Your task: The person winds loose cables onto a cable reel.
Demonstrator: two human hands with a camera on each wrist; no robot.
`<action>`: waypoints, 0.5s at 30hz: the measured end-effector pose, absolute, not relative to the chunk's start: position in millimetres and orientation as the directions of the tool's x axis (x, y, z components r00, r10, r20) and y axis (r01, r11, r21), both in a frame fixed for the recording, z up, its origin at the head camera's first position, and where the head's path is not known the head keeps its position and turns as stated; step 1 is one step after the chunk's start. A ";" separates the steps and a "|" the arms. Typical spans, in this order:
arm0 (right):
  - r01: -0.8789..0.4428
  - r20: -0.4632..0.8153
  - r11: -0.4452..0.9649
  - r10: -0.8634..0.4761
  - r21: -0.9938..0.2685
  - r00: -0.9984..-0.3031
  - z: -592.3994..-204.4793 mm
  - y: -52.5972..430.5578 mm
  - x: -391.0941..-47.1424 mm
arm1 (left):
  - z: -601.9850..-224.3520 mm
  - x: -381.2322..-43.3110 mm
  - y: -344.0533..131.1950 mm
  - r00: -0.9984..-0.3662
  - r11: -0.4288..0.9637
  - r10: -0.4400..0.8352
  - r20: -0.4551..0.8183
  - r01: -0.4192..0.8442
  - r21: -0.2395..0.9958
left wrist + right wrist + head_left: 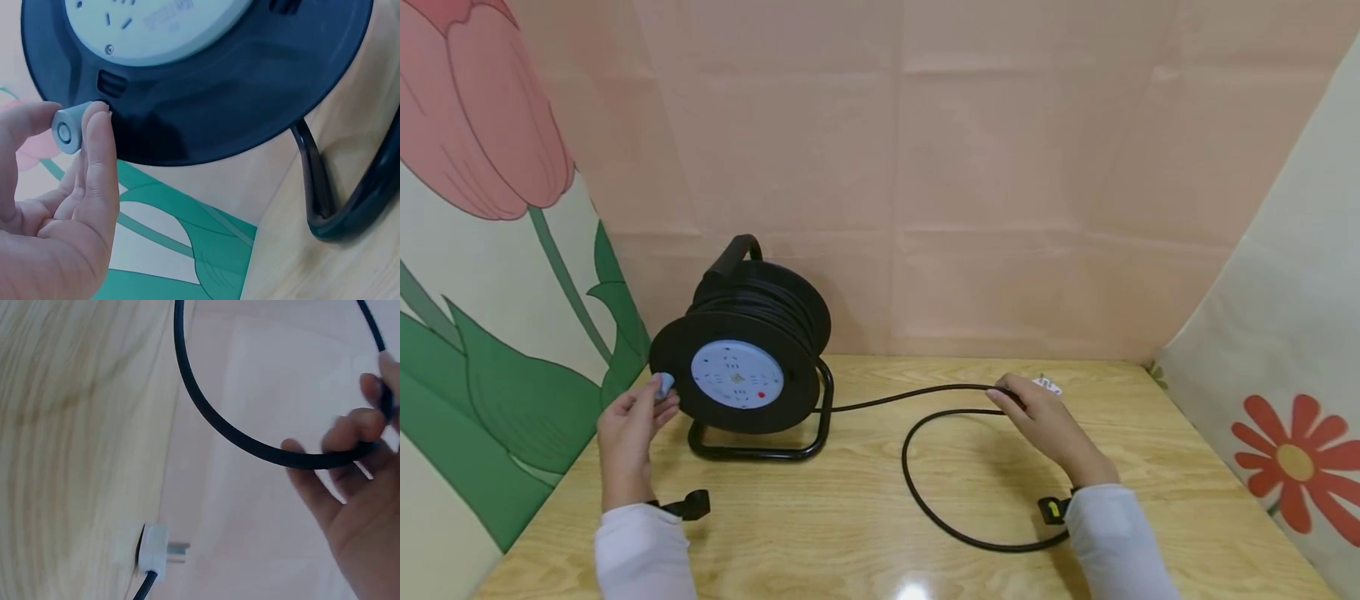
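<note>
A black cable reel (797, 387) stands on its tubular frame at the left of the table, its pale socket panel (722, 367) facing the front. At the rim of its disc, my left hand (628, 425) pinches a small grey knob (73, 128) between thumb and fingers. Black cable (910, 454) runs from the reel to my right hand (1045, 421), whose thumb and fingers grip it. From that hand the cable curves in a loop over the table. In the right wrist view, a white plug (153, 550) with metal pins lies on the wood.
The wooden table (820, 517) ends at a pink backdrop (1000, 208). A tulip-printed panel (490, 333) rises close beside the reel on the left. On the right stands a panel with a red flower (1292, 462). A black strap device (688, 505) sits on my left wrist.
</note>
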State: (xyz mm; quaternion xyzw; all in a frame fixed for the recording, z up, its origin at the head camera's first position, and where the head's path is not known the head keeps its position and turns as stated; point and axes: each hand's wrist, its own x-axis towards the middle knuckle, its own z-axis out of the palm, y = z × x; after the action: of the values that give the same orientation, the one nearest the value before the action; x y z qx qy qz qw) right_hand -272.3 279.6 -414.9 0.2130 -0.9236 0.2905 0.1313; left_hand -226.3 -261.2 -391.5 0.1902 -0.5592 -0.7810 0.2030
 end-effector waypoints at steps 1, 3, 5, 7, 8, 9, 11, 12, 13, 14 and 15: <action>-0.489 0.389 0.738 -0.326 -0.465 -0.862 -414.0 277.6 -271.6 | -391.2 -225.9 -260.5 -0.843 -0.299 -0.535 -0.063 0.119 0.947; -0.524 0.431 0.728 -0.340 -0.442 -0.836 -412.0 273.0 -270.2 | -390.5 -225.1 -258.9 -0.836 -0.315 -0.546 -0.045 0.155 0.936; -0.553 0.461 0.717 -0.354 -0.425 -0.814 -409.6 267.7 -268.2 | -389.2 -224.7 -256.9 -0.829 -0.333 -0.559 -0.023 0.198 0.922; -0.572 0.477 0.705 -0.364 -0.419 -0.800 -407.2 262.5 -266.0 | -387.3 -224.6 -254.6 -0.821 -0.343 -0.572 0.006 0.246 0.907; -0.581 0.485 0.702 -0.371 -0.412 -0.792 -405.9 260.1 -264.8 | -386.1 -224.6 -253.3 -0.816 -0.349 -0.578 0.019 0.268 0.898; -0.587 0.490 0.701 -0.376 -0.405 -0.787 -404.9 257.9 -263.6 | -384.7 -224.5 -251.9 -0.811 -0.351 -0.584 0.033 0.288 0.891; -0.596 0.498 0.703 -0.385 -0.388 -0.777 -403.1 254.2 -261.9 | -382.2 -224.3 -248.9 -0.801 -0.347 -0.596 0.065 0.329 0.878; -0.598 0.502 0.705 -0.385 -0.381 -0.774 -402.6 252.8 -261.1 | -380.9 -224.4 -247.3 -0.794 -0.346 -0.602 0.078 0.348 0.871; -0.596 0.505 0.709 -0.381 -0.378 -0.774 -402.4 251.6 -260.7 | -379.6 -224.4 -245.7 -0.788 -0.341 -0.609 0.091 0.364 0.867; -0.589 0.506 0.714 -0.373 -0.378 -0.778 -402.3 250.7 -260.4 | -378.3 -224.5 -244.0 -0.782 -0.345 -0.615 0.096 0.377 0.860; -0.578 0.505 0.722 -0.361 -0.380 -0.784 -402.6 250.0 -260.4 | -377.1 -224.5 -242.3 -0.775 -0.334 -0.622 0.109 0.388 0.859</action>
State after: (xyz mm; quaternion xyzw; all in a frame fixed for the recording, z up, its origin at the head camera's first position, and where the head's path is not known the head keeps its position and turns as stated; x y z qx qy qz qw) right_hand -260.4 250.0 -402.6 0.2591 -0.9057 0.2678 0.2022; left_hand -224.5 -242.3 -377.1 0.1206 -0.4851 -0.8077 0.3128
